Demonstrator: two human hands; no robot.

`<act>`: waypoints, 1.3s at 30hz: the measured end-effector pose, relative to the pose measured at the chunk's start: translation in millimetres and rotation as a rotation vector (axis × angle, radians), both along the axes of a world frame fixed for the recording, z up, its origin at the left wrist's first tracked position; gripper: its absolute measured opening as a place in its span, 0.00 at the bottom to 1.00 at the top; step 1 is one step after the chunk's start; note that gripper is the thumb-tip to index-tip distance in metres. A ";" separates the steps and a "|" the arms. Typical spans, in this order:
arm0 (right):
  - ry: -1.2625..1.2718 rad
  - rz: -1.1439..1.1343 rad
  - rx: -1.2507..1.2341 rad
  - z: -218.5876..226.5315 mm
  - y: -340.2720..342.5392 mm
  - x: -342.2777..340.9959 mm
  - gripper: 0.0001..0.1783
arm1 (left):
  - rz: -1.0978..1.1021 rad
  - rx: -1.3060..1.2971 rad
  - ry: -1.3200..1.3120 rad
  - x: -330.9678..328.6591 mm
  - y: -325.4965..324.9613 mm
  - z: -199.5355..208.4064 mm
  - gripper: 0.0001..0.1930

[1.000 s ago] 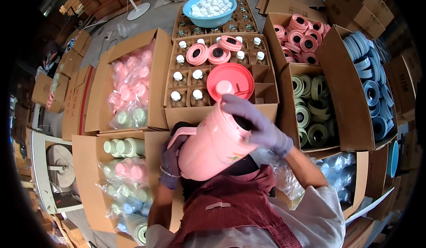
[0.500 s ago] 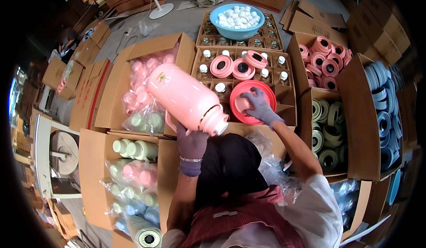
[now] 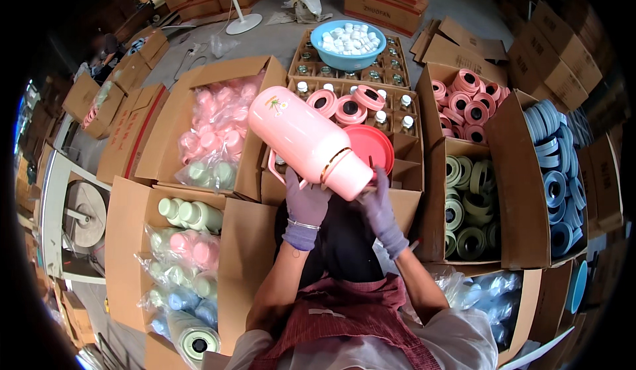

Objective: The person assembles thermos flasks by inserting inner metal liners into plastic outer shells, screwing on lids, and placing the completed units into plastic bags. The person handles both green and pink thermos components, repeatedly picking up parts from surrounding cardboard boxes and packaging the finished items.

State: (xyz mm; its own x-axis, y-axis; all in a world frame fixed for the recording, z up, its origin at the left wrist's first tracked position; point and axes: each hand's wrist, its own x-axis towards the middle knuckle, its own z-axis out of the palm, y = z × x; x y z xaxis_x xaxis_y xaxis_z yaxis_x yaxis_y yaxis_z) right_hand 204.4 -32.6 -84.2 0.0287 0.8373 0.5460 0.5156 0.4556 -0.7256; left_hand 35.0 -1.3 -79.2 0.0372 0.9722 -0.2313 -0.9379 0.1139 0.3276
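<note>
A pink thermos flask [image 3: 298, 135] with a flower print and a gold ring lies tilted in the air, its top pointing down and to the right. My left hand [image 3: 307, 201], in a purple-grey glove, is closed around its underside near the handle. On the flask's neck sits a pink cup lid [image 3: 349, 176]. My gloved right hand [image 3: 379, 208] grips the lid's end, some of its fingers hidden behind it. Just beyond that hand, a red round dish [image 3: 379, 150] rests on the divided carton [image 3: 409, 164].
Pink rings [image 3: 350, 109] and white-capped bottles stand in the divided carton. Behind it is a blue basin [image 3: 348, 57] of white caps. Cartons of green rings [image 3: 472, 242] and blue rings [image 3: 560, 191] stand right; bagged flasks [image 3: 192, 247] fill a carton at left.
My right hand has brought the pink cup lid from the red dish to the flask, covering its white stopper. The flask has shifted right in the view.
</note>
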 end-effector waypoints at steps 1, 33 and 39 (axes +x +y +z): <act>-0.012 0.003 0.016 -0.3 -2.4 1.6 0.48 | 0.001 0.032 -0.009 0.7 -3.8 2.8 0.17; -1.158 -0.008 -0.467 -237.9 177.1 56.6 0.19 | -0.139 0.059 1.520 -189.6 -67.3 -4.2 0.17; 0.285 0.134 -0.926 -191.0 186.7 35.4 0.13 | -0.091 0.277 2.071 -199.0 -87.9 -25.9 0.13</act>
